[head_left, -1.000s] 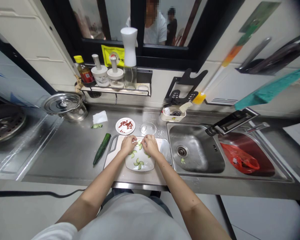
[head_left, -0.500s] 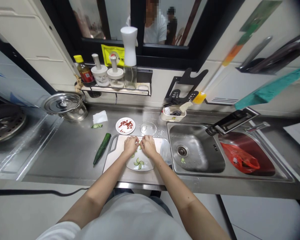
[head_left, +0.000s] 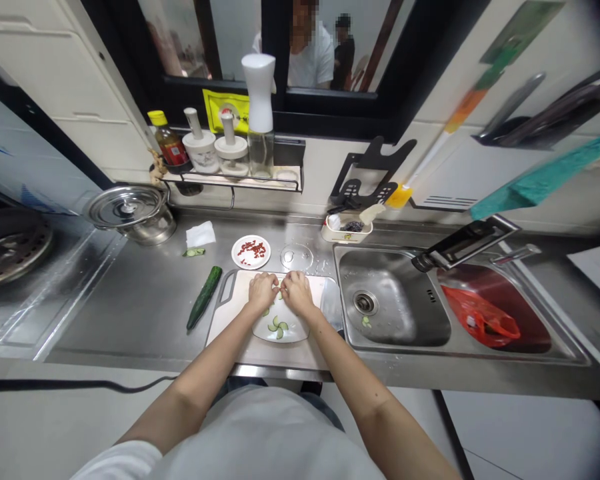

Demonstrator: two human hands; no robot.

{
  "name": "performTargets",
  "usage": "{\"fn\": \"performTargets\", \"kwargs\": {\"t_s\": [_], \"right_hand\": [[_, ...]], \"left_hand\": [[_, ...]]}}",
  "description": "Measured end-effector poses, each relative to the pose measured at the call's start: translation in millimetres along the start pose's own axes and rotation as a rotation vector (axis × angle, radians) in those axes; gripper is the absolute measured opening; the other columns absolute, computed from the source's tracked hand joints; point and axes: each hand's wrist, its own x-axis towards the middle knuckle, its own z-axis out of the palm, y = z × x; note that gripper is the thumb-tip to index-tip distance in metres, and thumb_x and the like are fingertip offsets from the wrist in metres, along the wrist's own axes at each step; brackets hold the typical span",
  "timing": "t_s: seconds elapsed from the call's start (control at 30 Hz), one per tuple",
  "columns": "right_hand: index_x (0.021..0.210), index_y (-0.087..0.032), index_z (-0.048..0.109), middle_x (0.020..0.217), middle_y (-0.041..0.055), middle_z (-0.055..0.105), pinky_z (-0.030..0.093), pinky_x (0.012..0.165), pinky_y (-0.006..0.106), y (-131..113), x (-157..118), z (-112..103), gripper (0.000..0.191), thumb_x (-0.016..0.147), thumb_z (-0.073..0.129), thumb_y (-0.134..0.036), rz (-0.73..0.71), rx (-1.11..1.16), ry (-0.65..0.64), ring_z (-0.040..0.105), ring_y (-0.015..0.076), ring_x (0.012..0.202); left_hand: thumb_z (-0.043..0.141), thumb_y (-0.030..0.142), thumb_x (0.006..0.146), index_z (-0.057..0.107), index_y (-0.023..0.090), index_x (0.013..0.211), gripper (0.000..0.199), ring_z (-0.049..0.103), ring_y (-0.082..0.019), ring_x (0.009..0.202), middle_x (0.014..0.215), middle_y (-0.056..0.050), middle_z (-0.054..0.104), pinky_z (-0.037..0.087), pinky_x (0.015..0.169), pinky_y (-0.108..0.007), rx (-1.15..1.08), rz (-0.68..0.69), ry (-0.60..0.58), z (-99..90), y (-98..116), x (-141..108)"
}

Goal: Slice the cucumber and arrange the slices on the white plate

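Note:
My left hand [head_left: 263, 291] and my right hand [head_left: 297, 291] meet over the far part of a white plate [head_left: 300, 331], fingers bent and pinched together. Between the fingertips shows a bit of pale green cucumber slice [head_left: 280, 285]. Nearer me on the plate, several cucumber slices [head_left: 279, 327] lie fanned out in a pinwheel. Other slices are partly hidden by my hands. The plate rests on a white cutting board [head_left: 225, 333] with a grey handle. A whole-looking dark green cucumber [head_left: 203, 299] lies on the counter left of the board.
Behind the board is a small white dish [head_left: 237, 261] with red pieces. A lidded steel pot [head_left: 153, 223] stands back left, near a white paper [head_left: 200, 234]. To the right is a steel sink [head_left: 395, 313] with a faucet [head_left: 465, 243] and a red plastic bag [head_left: 485, 320].

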Motion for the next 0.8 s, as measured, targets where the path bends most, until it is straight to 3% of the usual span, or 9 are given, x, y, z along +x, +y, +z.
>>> {"fn": "performTargets", "kwargs": {"t_s": [0.43,0.6,0.8], "right_hand": [[0.091,-0.019,0.066,0.105,0.0106,0.055,0.035,0.091,0.039,6,-6,-1,0.015,0.085,0.052,-0.021,0.003,0.164,0.178,0.04,0.0257,0.103],[0.088,-0.019,0.065,0.104,0.0097,0.056,0.036,0.092,0.038,6,-11,-8,0.015,0.085,0.051,-0.021,0.0,0.221,0.241,0.041,0.0252,0.101],[0.087,-0.02,0.065,0.102,0.0087,0.056,0.038,0.091,0.038,9,-20,-11,0.015,0.085,0.05,-0.021,0.013,0.276,0.292,0.043,0.0245,0.1]], "left_hand": [[0.059,0.019,0.076,0.068,0.021,0.093,0.019,0.061,-0.016,0.085,0.092,-0.002,0.07,0.042,0.079,-0.025,-0.286,-0.05,0.058,-14.5,-11,10],[0.058,0.026,0.079,0.068,0.021,0.096,0.021,0.062,-0.018,0.087,0.094,-0.003,0.071,0.042,0.075,-0.025,-0.251,-0.17,0.157,-32.1,-34,28],[0.051,0.028,0.084,0.069,0.023,0.103,0.026,0.06,-0.023,0.098,0.106,-0.009,0.069,0.042,0.084,-0.031,-0.033,-0.277,0.233,-59.3,-76,57]]}}
